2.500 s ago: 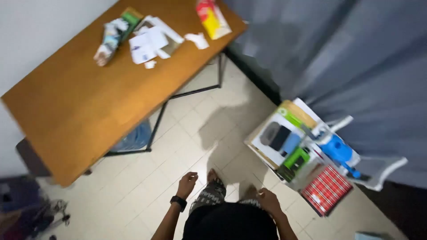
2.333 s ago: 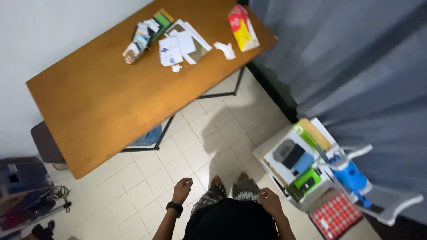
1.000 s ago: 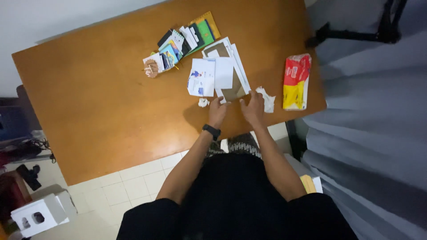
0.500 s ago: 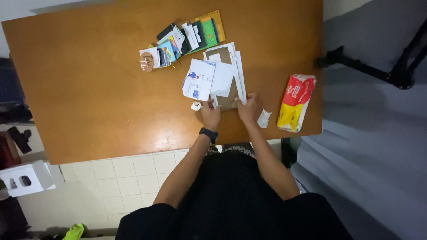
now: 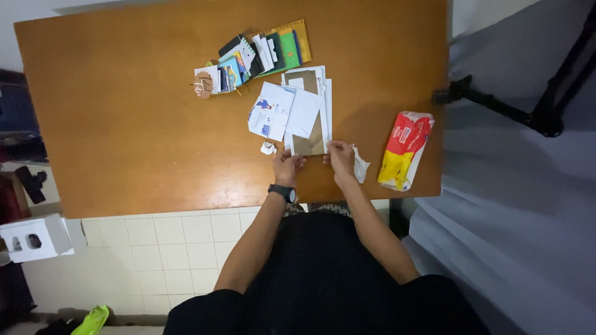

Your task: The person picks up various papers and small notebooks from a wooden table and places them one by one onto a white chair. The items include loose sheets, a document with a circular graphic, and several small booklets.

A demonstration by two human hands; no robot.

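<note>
Wooden counter (image 5: pixel 124 124), smooth with a soft sheen under the light. Brown envelope (image 5: pixel 308 144) looks like matt kraft paper, white sheets (image 5: pixel 292 111) over it plain paper. Red and yellow packet (image 5: pixel 402 149) is glossy, crinkly plastic. Pale floor tiles (image 5: pixel 174 248), smooth.

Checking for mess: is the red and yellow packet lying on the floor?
No, the red and yellow packet lies on the wooden table, near its right edge.
</note>
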